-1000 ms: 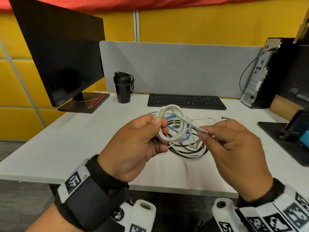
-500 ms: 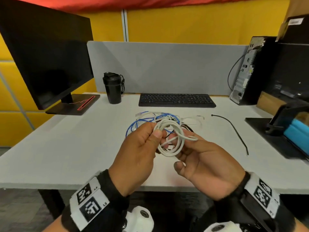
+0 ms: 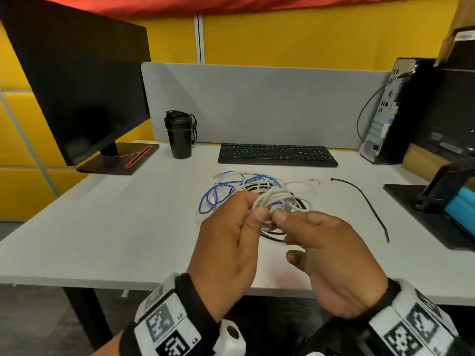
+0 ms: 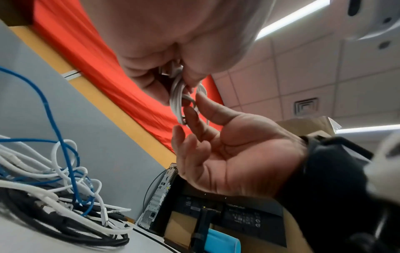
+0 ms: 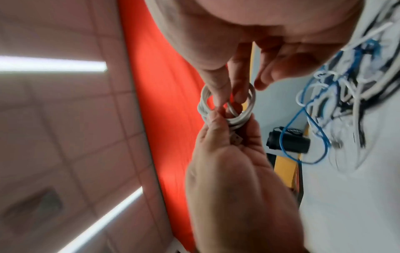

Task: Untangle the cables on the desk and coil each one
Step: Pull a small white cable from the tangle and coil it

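I hold the white cable coil (image 3: 280, 201) in the air above the desk (image 3: 128, 227), pinched in my left hand (image 3: 228, 242). My right hand (image 3: 331, 255) pinches the same coil from the right side. The cable tangle (image 3: 246, 183) lies just behind, on the desk.

The head view looks forward and down across the white desk (image 3: 108, 227); both wrist views look up, very close, sharing the small white coiled cable (image 4: 176, 95).

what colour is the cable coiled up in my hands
White: the coiled cable, pinched between left hand and right hand, shows best in the right wrist view.
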The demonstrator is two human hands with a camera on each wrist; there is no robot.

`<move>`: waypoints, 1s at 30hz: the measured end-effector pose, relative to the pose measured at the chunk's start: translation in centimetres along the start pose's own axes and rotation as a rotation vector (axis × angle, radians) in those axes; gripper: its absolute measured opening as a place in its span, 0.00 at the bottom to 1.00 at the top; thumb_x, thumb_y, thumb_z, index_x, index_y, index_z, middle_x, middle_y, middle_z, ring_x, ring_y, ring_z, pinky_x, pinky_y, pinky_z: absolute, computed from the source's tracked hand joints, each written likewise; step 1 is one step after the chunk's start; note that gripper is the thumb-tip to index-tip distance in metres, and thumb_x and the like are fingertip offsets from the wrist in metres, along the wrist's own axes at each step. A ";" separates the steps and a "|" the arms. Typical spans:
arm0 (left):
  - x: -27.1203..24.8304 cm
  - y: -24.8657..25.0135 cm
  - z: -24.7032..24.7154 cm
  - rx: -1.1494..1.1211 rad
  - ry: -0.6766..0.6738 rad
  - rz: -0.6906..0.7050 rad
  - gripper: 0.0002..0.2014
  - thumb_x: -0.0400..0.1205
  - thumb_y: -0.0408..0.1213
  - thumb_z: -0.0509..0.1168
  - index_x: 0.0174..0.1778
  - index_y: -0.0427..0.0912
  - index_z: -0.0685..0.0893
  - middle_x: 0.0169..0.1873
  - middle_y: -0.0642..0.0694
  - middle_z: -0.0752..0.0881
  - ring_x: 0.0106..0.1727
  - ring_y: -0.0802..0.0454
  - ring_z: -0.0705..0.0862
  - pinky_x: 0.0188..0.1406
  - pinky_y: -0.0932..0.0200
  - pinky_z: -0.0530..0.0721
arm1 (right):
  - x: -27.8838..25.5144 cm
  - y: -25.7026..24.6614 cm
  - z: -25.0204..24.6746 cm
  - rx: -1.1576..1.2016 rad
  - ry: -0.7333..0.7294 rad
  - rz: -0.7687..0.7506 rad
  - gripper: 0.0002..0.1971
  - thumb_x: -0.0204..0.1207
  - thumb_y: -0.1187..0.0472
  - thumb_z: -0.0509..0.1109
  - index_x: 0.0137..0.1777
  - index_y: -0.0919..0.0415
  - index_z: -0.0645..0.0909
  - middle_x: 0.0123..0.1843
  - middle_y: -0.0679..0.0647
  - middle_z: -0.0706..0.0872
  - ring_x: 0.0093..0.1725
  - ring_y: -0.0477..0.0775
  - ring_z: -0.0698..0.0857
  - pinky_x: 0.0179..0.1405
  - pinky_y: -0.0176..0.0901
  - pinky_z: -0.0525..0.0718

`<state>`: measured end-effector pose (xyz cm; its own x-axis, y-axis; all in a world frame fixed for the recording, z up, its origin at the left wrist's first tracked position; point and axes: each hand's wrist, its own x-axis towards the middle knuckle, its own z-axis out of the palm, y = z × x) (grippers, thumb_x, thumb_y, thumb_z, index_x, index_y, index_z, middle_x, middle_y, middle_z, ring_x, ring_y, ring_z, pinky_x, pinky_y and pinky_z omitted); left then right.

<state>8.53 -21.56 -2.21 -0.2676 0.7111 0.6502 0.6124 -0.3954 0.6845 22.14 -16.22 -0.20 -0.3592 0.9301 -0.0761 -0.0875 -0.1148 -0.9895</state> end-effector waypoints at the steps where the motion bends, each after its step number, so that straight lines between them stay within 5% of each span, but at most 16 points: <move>1: -0.1 0.1 0.1 0.004 -0.007 0.014 0.09 0.88 0.43 0.58 0.53 0.49 0.84 0.46 0.58 0.89 0.51 0.59 0.87 0.49 0.58 0.84 | 0.2 0.0 -0.1 0.060 0.001 0.048 0.10 0.67 0.56 0.81 0.43 0.61 0.92 0.42 0.54 0.93 0.38 0.45 0.80 0.35 0.43 0.77; 8: 1.7 -1.6 -1.2 -0.094 0.083 -0.205 0.14 0.89 0.45 0.56 0.47 0.50 0.86 0.45 0.53 0.91 0.46 0.57 0.87 0.45 0.50 0.86 | 0.6 -1.1 -1.3 0.189 -0.181 0.111 0.06 0.57 0.65 0.79 0.35 0.59 0.88 0.38 0.56 0.85 0.35 0.47 0.82 0.27 0.41 0.76; 12: 3.0 -2.7 -2.5 -0.200 0.147 -0.396 0.15 0.91 0.41 0.55 0.46 0.52 0.85 0.43 0.57 0.91 0.37 0.65 0.84 0.33 0.67 0.83 | 1.3 -1.1 -1.7 -0.021 -0.361 0.046 0.05 0.62 0.66 0.72 0.29 0.59 0.88 0.40 0.62 0.91 0.42 0.58 0.90 0.34 0.43 0.86; 16: 3.2 -2.7 -2.3 -0.465 0.141 -0.549 0.14 0.92 0.40 0.54 0.47 0.46 0.84 0.35 0.53 0.89 0.34 0.57 0.88 0.30 0.65 0.83 | 1.8 -0.4 -1.2 0.061 -0.279 0.007 0.13 0.72 0.75 0.71 0.30 0.62 0.87 0.42 0.69 0.91 0.42 0.66 0.92 0.41 0.53 0.92; 19: 3.3 -2.5 -2.1 -0.661 0.174 -0.640 0.13 0.92 0.40 0.55 0.49 0.43 0.83 0.34 0.49 0.90 0.36 0.52 0.91 0.33 0.62 0.87 | 1.6 -0.2 -0.9 0.229 -0.372 0.054 0.04 0.71 0.67 0.72 0.35 0.62 0.86 0.36 0.64 0.87 0.30 0.56 0.86 0.39 0.58 0.92; 22: 3.6 -2.4 -2.3 -0.856 0.221 -0.735 0.11 0.91 0.38 0.57 0.50 0.39 0.82 0.35 0.44 0.89 0.36 0.48 0.92 0.32 0.60 0.88 | 1.1 0.4 -0.8 0.262 -0.507 0.118 0.04 0.73 0.63 0.76 0.41 0.61 0.83 0.30 0.57 0.76 0.23 0.47 0.70 0.22 0.41 0.80; 25: 3.6 -2.1 -2.6 -0.987 0.185 -0.797 0.11 0.91 0.36 0.57 0.51 0.36 0.82 0.35 0.41 0.86 0.33 0.47 0.91 0.30 0.59 0.88 | 0.7 1.3 -0.6 -0.070 -0.604 0.000 0.03 0.74 0.61 0.73 0.39 0.57 0.84 0.27 0.55 0.77 0.22 0.45 0.68 0.18 0.32 0.67; 27: 3.3 -1.8 -2.5 -1.033 0.095 -0.835 0.13 0.91 0.36 0.57 0.46 0.37 0.84 0.32 0.42 0.85 0.30 0.50 0.90 0.26 0.61 0.87 | 1.0 1.7 -0.7 -0.389 -0.620 -0.145 0.07 0.77 0.63 0.73 0.38 0.55 0.85 0.27 0.51 0.81 0.24 0.43 0.74 0.25 0.32 0.73; 30: 2.7 -1.0 -2.2 -1.045 -0.100 -0.852 0.13 0.90 0.35 0.57 0.43 0.39 0.83 0.28 0.44 0.84 0.27 0.51 0.86 0.25 0.61 0.85 | 1.7 1.9 -1.2 -0.672 -0.448 -0.260 0.07 0.76 0.60 0.76 0.38 0.50 0.87 0.30 0.52 0.87 0.30 0.47 0.83 0.36 0.45 0.82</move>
<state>5.61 -20.50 -0.39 -0.1948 0.9763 -0.0945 -0.5754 -0.0357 0.8171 22.48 -14.39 -2.31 -0.7507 0.6558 0.0799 0.3011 0.4473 -0.8422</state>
